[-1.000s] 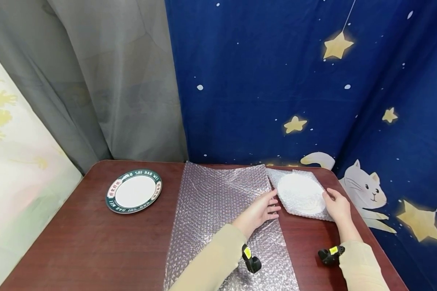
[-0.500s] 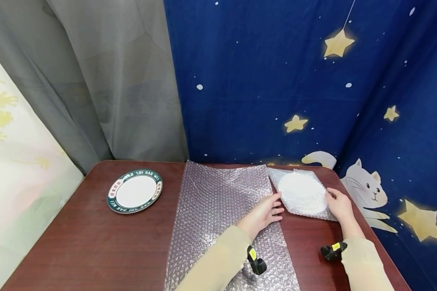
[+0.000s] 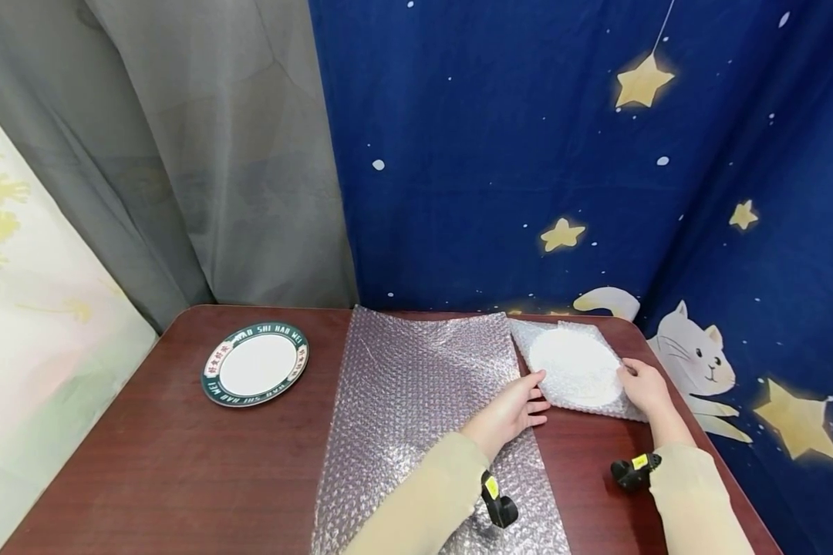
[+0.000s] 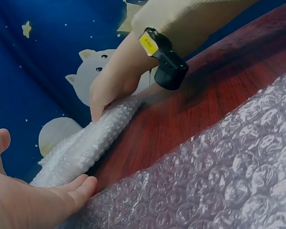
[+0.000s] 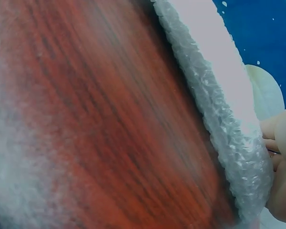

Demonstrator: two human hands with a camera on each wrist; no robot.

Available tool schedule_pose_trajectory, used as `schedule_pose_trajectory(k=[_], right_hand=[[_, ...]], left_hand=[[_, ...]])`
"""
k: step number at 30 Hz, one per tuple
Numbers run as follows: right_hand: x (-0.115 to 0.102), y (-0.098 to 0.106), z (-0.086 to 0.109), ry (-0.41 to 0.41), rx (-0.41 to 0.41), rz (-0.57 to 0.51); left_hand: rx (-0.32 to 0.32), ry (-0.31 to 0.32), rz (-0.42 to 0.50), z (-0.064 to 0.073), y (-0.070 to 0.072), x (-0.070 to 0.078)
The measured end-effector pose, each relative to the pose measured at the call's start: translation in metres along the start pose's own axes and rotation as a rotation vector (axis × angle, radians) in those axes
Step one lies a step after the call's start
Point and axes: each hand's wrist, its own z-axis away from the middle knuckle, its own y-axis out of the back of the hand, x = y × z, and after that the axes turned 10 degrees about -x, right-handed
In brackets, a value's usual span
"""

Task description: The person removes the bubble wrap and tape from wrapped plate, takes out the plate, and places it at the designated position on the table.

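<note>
Where the clear wrap stretches over it, the bundle (image 3: 572, 366) shows a round white disc inside an angular, bubbled jacket with a thick edge; it lies immediately right of the flat bubble-wrap sheet (image 3: 416, 370). Both rest on the reddish-brown worktop (image 3: 201, 470). Well left of the sheet sits a green-rimmed white plate (image 3: 257, 364); behind the sheet hang a grey curtain (image 3: 250, 154) and a starry blue curtain (image 3: 458, 154). The left sleeve (image 3: 423, 501) crosses above the sheet, covering part of it. At the sheet's right edge, the left hand (image 3: 505, 412) has a wide grip, thumb apart from extended fingers; whether it touches the bundle I cannot tell. Farther right of the sheet, the right hand's (image 3: 649, 391) grip is narrow, pinching the bundle's outer edge.
</note>
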Motion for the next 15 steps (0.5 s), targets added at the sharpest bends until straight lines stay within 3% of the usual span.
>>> schedule_pose_trajectory(k=[15], right_hand=[[-0.0009, 0.0025, 0.0000, -0.030, 0.004, -0.032]], left_hand=[[-0.006, -0.003, -0.001, -0.0052, -0.0073, -0.0066]])
